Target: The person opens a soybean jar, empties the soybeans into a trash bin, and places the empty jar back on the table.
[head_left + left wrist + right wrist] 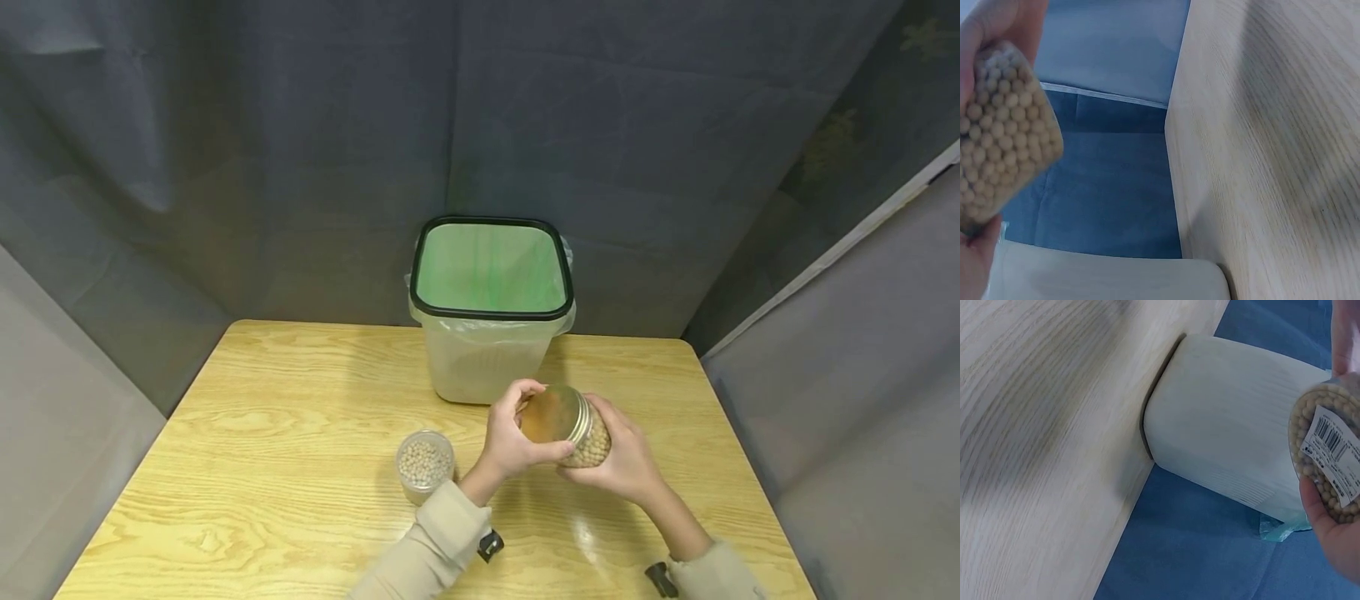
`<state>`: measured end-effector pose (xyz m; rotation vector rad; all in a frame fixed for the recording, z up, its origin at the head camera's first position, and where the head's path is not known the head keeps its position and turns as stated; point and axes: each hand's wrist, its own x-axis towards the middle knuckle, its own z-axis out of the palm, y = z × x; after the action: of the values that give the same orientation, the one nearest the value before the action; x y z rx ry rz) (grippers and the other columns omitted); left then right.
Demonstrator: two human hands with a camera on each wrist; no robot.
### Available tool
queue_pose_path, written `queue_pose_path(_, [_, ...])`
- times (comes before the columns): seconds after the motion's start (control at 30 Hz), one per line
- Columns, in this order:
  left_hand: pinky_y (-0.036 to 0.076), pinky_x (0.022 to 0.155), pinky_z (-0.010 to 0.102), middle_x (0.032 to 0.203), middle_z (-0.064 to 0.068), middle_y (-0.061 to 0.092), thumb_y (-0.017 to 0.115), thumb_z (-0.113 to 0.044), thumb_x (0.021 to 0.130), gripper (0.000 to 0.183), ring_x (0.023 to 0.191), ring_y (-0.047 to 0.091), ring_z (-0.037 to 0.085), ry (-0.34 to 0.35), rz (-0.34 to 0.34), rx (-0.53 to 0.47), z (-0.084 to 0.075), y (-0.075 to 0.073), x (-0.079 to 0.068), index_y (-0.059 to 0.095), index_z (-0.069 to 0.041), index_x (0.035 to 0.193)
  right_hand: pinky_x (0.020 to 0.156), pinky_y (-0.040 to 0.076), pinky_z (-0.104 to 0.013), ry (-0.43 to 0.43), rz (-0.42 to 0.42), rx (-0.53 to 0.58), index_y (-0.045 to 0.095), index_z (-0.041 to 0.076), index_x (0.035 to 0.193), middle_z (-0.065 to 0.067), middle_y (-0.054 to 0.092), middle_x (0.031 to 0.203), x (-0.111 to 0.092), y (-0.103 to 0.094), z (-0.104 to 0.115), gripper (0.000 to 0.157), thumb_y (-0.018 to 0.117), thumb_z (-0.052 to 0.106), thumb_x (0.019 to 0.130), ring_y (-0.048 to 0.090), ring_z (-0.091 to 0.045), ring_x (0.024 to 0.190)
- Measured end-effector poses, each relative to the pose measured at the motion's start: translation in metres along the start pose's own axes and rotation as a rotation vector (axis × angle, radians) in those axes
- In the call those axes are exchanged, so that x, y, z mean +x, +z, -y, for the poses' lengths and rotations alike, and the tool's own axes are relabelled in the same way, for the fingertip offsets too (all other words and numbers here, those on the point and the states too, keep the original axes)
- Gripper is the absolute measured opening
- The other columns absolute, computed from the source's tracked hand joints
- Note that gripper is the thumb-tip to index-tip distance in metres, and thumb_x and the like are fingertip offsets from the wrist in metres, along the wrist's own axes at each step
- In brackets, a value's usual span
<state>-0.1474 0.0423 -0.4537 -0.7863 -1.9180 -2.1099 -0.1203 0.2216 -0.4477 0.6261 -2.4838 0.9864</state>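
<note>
Both hands meet on a jar point(596, 443) of pale, round balls, raised off the wooden table point(255, 467) on the near side of a bin point(480, 367). We find the jar lying between the two palms, tilted on its side, its gold lid point(551, 415) toward the left hand point(512, 435) and its base toward the right wrist.

The left hand is curled partway, spread to the lid's width: we see its thumb at the near edge and its fingers over the far edge, gripping the lid, which sits on the jar's mouth. The right hand point(624, 457) is wrapped about the clear body, thumb below and fingers across the top, the glassy side filling its grasp. From the right wrist, we make out a white label point(1334, 450) with a barcode on the base; its smaller print is too blurred to read.

Beside the left forearm we spot a clear tub point(415, 492), upright on the table and holding similar balls, well apart from the jar. The bin stands at the table's far edge, a black rim round its top and a thin liner point(564, 323) folded out beneath it, before a dark curtain point(337, 167).
</note>
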Motion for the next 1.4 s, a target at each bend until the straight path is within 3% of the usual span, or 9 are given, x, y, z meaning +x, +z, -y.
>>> queue_pose_path(0.13, [0.048, 0.081, 0.032, 0.107, 0.013, 0.055, 0.081, -0.013, 0.058, 0.065, 0.096, 0.054, 0.021, -0.018, 0.021, 0.064, -0.001, -0.001, 0.001, 0.048, -0.001, 0.113, 0.063, 0.051, -0.036, 0.004, -0.016, 0.006, 0.049, 0.004, 0.121, -0.01, 0.06, 0.106, 0.0, 0.001, 0.001, 0.088, 0.088, 0.025, 0.045, 0.06, -0.023, 0.085])
queue_pose_path(0.27, [0.038, 0.096, 0.034, 0.129, 0.016, 0.043, 0.08, 0.0, 0.059, 0.083, 0.117, 0.043, 0.023, 0.067, 0.216, 0.039, -0.008, -0.011, 0.006, 0.039, 0.001, 0.131, 0.069, 0.05, -0.036, 0.025, 0.022, 0.072, 0.049, 0.004, 0.123, -0.008, 0.058, 0.11, 0.001, -0.002, 0.001, 0.09, 0.089, 0.019, 0.045, 0.057, -0.021, 0.09])
queue_pose_path(0.4, [0.032, 0.101, 0.042, 0.132, 0.03, 0.035, 0.077, 0.014, 0.055, 0.087, 0.122, 0.037, 0.035, 0.161, 0.373, -0.059, -0.022, -0.019, 0.012, 0.034, 0.014, 0.13, 0.073, 0.049, -0.04, 0.049, 0.068, 0.107, 0.047, 0.004, 0.126, -0.008, 0.057, 0.114, 0.0, -0.005, 0.002, 0.094, 0.091, 0.018, 0.044, 0.055, -0.021, 0.095])
queue_pose_path(0.7, [0.038, 0.094, 0.047, 0.118, 0.029, 0.05, 0.08, 0.015, 0.05, 0.077, 0.106, 0.048, 0.041, 0.032, 0.261, -0.063, -0.032, -0.014, 0.01, 0.044, 0.014, 0.118, 0.071, 0.05, -0.04, 0.055, 0.054, 0.074, 0.048, 0.003, 0.125, -0.01, 0.059, 0.11, -0.004, -0.003, 0.002, 0.091, 0.089, 0.019, 0.045, 0.057, -0.022, 0.091])
queue_pose_path(0.9, [0.044, 0.086, 0.039, 0.11, 0.02, 0.054, 0.085, -0.002, 0.051, 0.07, 0.1, 0.052, 0.032, 0.0, 0.08, 0.116, -0.02, -0.005, 0.004, 0.051, 0.005, 0.112, 0.067, 0.051, -0.04, -0.016, -0.035, -0.014, 0.05, 0.002, 0.119, -0.011, 0.06, 0.105, -0.003, 0.003, 0.001, 0.087, 0.088, 0.024, 0.044, 0.06, -0.024, 0.086])
queue_pose_path(1.0, [0.043, 0.082, 0.033, 0.111, 0.01, 0.054, 0.086, -0.014, 0.053, 0.073, 0.1, 0.051, 0.021, -0.055, 0.045, 0.202, -0.008, -0.004, 0.003, 0.051, -0.005, 0.116, 0.065, 0.052, -0.04, -0.048, -0.065, -0.043, 0.05, 0.001, 0.118, -0.012, 0.059, 0.104, -0.002, 0.006, 0.001, 0.087, 0.088, 0.025, 0.044, 0.06, -0.026, 0.085])
queue_pose_path(1.13, [0.039, 0.093, 0.031, 0.126, 0.008, 0.045, 0.084, -0.014, 0.059, 0.081, 0.112, 0.044, 0.017, -0.037, 0.164, 0.154, -0.005, -0.009, 0.005, 0.044, -0.01, 0.13, 0.067, 0.051, -0.042, -0.037, -0.059, -0.017, 0.049, 0.0, 0.119, -0.012, 0.058, 0.107, -0.002, 0.006, 0.002, 0.087, 0.088, 0.022, 0.044, 0.058, -0.026, 0.088])
queue_pose_path(1.27, [0.029, 0.104, 0.037, 0.138, 0.018, 0.035, 0.079, 0.007, 0.058, 0.091, 0.126, 0.035, 0.026, 0.073, 0.358, -0.021, -0.008, -0.02, 0.009, 0.033, 0.004, 0.136, 0.07, 0.049, -0.042, 0.0, -0.038, 0.03, 0.049, 0.001, 0.12, -0.011, 0.059, 0.107, -0.005, 0.002, 0.001, 0.09, 0.09, 0.018, 0.042, 0.058, -0.024, 0.09])
queue_pose_path(1.4, [0.029, 0.103, 0.041, 0.134, 0.031, 0.034, 0.074, 0.02, 0.055, 0.089, 0.124, 0.035, 0.036, 0.103, 0.411, -0.15, -0.018, -0.026, 0.011, 0.029, 0.017, 0.132, 0.07, 0.049, -0.041, 0.016, -0.026, 0.052, 0.049, 0.001, 0.121, -0.012, 0.06, 0.107, -0.006, 0.001, 0.002, 0.093, 0.091, 0.017, 0.04, 0.057, -0.023, 0.091])
